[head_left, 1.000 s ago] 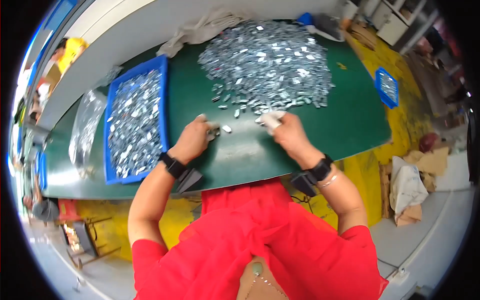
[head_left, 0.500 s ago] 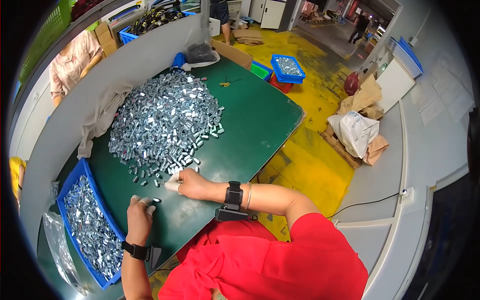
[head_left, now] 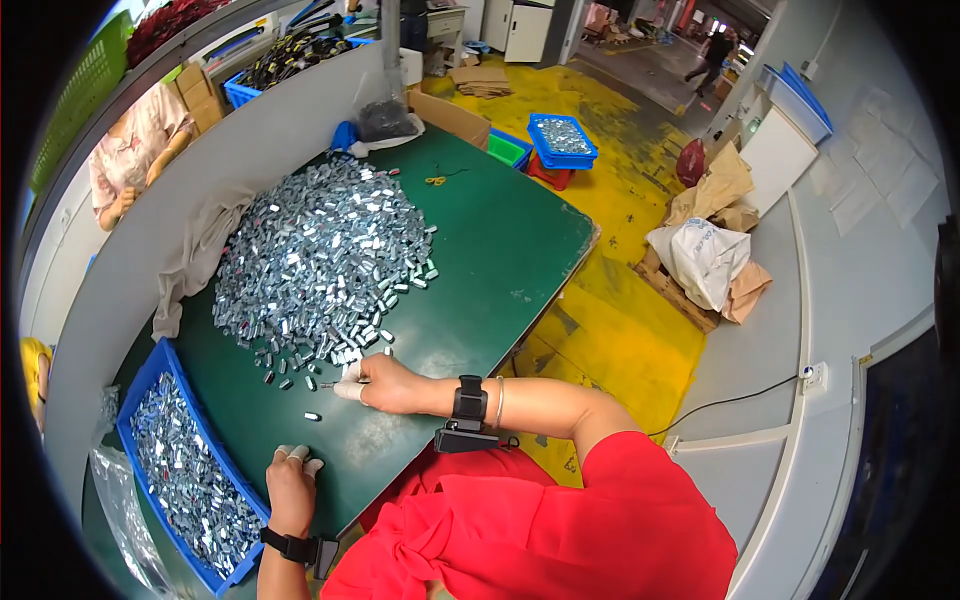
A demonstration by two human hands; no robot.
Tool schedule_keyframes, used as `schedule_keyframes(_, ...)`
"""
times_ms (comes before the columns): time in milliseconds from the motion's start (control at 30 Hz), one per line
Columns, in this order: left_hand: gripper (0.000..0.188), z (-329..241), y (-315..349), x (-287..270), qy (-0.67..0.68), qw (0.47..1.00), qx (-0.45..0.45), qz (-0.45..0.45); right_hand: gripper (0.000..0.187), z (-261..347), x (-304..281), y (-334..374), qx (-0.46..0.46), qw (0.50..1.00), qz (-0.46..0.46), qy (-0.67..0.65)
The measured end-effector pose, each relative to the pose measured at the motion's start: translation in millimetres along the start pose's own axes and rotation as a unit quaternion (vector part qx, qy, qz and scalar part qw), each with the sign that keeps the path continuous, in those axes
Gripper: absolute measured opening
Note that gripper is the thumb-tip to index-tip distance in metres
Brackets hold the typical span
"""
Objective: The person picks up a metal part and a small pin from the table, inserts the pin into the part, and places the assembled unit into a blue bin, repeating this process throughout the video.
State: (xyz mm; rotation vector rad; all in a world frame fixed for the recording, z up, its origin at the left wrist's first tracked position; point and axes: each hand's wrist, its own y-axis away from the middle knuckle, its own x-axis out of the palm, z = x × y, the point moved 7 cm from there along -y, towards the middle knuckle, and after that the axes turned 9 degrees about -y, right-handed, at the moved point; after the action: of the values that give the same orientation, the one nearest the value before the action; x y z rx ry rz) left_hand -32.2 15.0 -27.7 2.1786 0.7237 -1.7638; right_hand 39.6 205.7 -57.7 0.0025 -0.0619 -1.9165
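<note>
A large heap of small shiny metal sleeves [head_left: 320, 250] covers the left part of the green table [head_left: 490, 240]. At its near edge my right hand [head_left: 385, 385], with light finger covers, is closed in a pinch. A thin dark metal pin [head_left: 328, 385] sticks out leftward from its fingertips. My left hand [head_left: 292, 488], also with covered fingertips, rests lower down beside the blue tray's edge. Its fingers are curled together, and what they hold, if anything, is hidden. One loose metal sleeve [head_left: 313, 416] lies on the table between my hands.
A blue tray [head_left: 190, 400] full of metal pieces stands at the left, next to a clear plastic bag [head_left: 125, 520]. A grey cloth [head_left: 195, 255] lies by the curved partition [head_left: 250, 130]. Yellow scissors [head_left: 435, 181] lie farther back. Another person sits beyond the partition.
My left hand has moved back toward me, away from the loose sleeve. My right hand stays at the heap's near edge. The whole view has shifted slightly.
</note>
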Motion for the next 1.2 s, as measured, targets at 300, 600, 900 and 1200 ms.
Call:
schedule_keyframes(300, 0.016, 9, -18, 26, 0.397, 0.896, -0.194, 0.041, 0.027, 11, 27, 6, -0.056, 0.986, 0.106, 0.114)
schedule_keyframes(600, 0.025, -25, -48, 29, 0.704, 0.669, -0.219, -0.095, 0.018, 24, 28, 2, -0.030, 0.997, 0.054, 0.053)
schedule_keyframes(900, 0.022, -25, -50, 32, 0.753, 0.616, -0.206, -0.111, 0.022, 24, 24, -5, -0.080, 0.995, 0.015, 0.054)
schedule_keyframes(1200, 0.020, -28, -57, 29, 0.721, 0.662, -0.186, -0.089, 0.028, 16, 30, -9, -0.017, 0.998, 0.036, -0.041)
